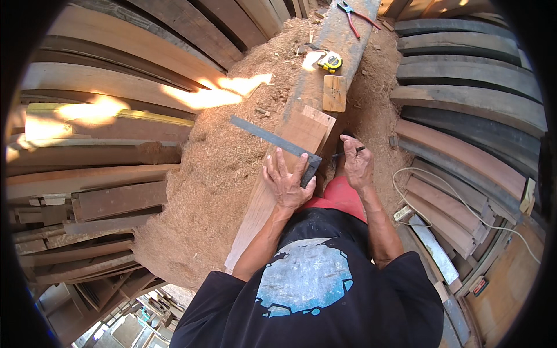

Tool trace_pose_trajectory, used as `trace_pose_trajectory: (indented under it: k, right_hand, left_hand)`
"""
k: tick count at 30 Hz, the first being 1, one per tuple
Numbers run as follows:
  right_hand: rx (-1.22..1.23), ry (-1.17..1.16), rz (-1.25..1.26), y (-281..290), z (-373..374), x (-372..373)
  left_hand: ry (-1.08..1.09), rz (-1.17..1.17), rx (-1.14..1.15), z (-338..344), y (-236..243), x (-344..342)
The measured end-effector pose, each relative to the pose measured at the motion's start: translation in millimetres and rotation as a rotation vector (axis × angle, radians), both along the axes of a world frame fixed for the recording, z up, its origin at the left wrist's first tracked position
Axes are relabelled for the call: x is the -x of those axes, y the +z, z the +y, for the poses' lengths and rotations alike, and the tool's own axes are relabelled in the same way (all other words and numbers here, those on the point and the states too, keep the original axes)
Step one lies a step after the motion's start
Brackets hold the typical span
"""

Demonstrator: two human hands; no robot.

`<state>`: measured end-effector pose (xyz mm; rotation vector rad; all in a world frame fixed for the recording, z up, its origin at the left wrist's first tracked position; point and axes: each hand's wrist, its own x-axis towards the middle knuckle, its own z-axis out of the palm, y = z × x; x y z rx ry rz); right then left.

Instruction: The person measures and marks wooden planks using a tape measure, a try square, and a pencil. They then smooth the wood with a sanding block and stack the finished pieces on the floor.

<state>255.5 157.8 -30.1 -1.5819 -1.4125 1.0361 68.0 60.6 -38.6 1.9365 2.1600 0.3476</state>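
Observation:
My left hand [287,182] holds a dark metal square [255,130] across a wooden board [252,223] on the long plank, its fingers spread over the square near the corner. My right hand [358,162], to the right of the board, has its fingers closed on a thin dark pencil-like tool [339,154]. A short pinkish wood piece [313,119] lies just beyond the square. Farther along the weathered plank [339,40] are a small wooden block [334,94], a yellow tape measure [329,61], a hammer-like tool partly hidden behind it and red-handled pliers [351,20].
Sawdust heaps [197,220] surround the plank. Stacked boards line the left [116,200] and right [464,87] sides. A white cable with a power strip [402,213] runs over the lower right boards. Patches of sunlight fall on the upper left stack.

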Motion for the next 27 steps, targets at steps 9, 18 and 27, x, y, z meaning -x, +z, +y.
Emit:
trace_pose_trajectory:
  k: [9,18,27]
  right_hand:
    - [0.027,0.332,0.079,26.8,20.6,33.5]
    - [-0.028,0.657,-0.018,18.6,48.3,76.7]
    - [0.077,0.873,-0.322,54.7,62.2,30.6]
  left_hand:
    - [0.014,0.01,-0.022,1.3,0.0,-1.3]
    - [0.033,-0.029,0.055,2.2,3.6,0.1]
    - [0.046,-0.068,-0.005,-1.8,-1.3,0.7]
